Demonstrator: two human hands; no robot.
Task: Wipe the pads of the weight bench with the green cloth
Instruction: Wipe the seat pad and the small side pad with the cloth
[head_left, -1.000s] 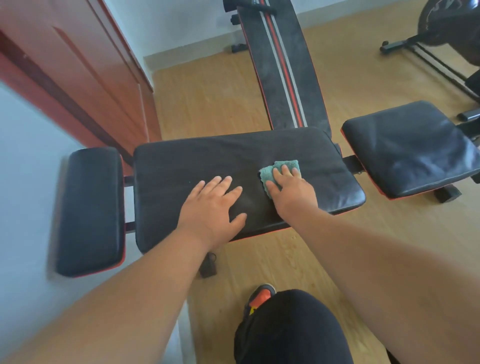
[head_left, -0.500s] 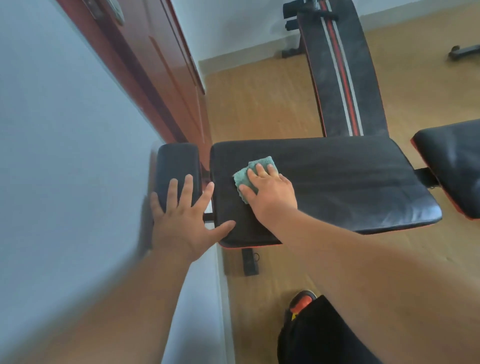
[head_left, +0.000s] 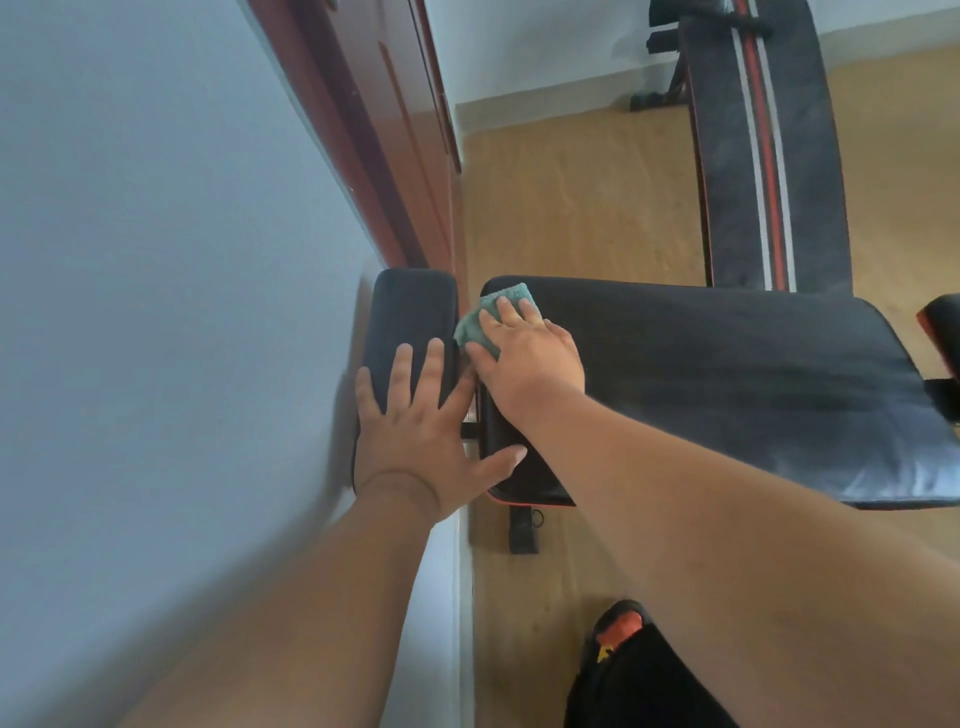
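Left hand (head_left: 415, 441) flat, fingers spread, bracing on small side pad (head_left: 410, 322); holds nothing.
Right hand (head_left: 524, 358) flat, palm pinning green cloth (head_left: 491, 317) on main pad (head_left: 727, 384), far-left corner. Cloth: teal terry, folded small. Likely light, soft, bunches easily, so press flat, don't pinch. Pads: black vinyl, red piping, probably firm and slick.

Green cloth (head_left: 511, 312), black pads (head_left: 727, 374), red-and-white-striped black backrest (head_left: 763, 156), tan wooden floor (head_left: 571, 208).
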